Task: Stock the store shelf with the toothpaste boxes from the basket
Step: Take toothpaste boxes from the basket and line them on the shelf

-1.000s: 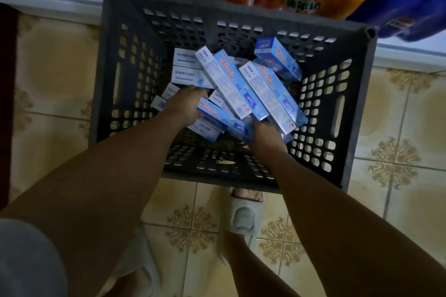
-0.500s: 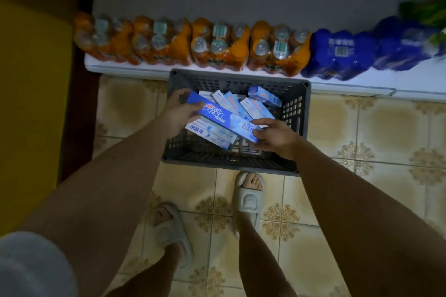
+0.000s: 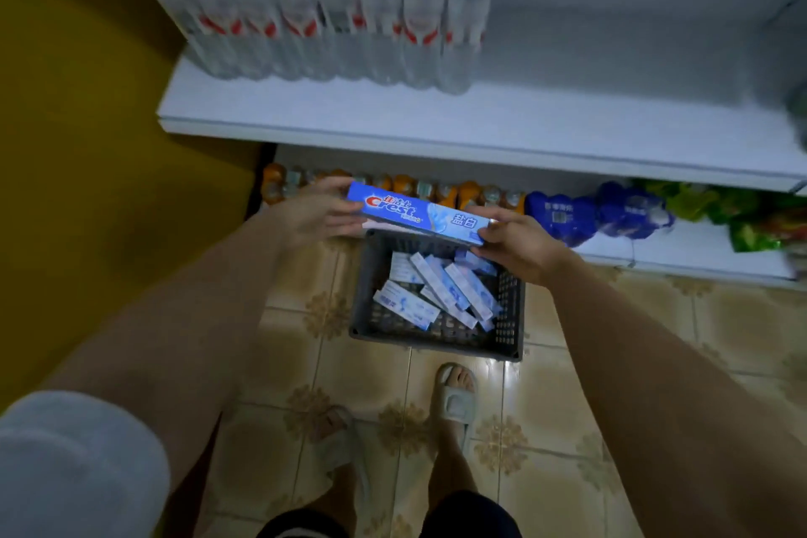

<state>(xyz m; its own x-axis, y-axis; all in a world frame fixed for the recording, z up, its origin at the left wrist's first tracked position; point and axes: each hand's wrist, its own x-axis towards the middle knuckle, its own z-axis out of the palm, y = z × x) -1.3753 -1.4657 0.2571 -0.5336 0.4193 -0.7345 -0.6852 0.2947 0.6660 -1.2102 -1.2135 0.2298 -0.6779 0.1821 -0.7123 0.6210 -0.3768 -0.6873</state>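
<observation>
A Crest toothpaste box (image 3: 419, 213) is gripped endwise by the left hand (image 3: 314, 212) and right hand (image 3: 517, 242), long axis crosswise, above the basket (image 3: 508, 319); the white shelf (image 3: 480, 122) lies ahead and higher.

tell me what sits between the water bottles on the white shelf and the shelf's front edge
Nothing: in the head view that stretch of the white shelf is bare from the shrink-wrapped water bottles to its front edge.
</observation>
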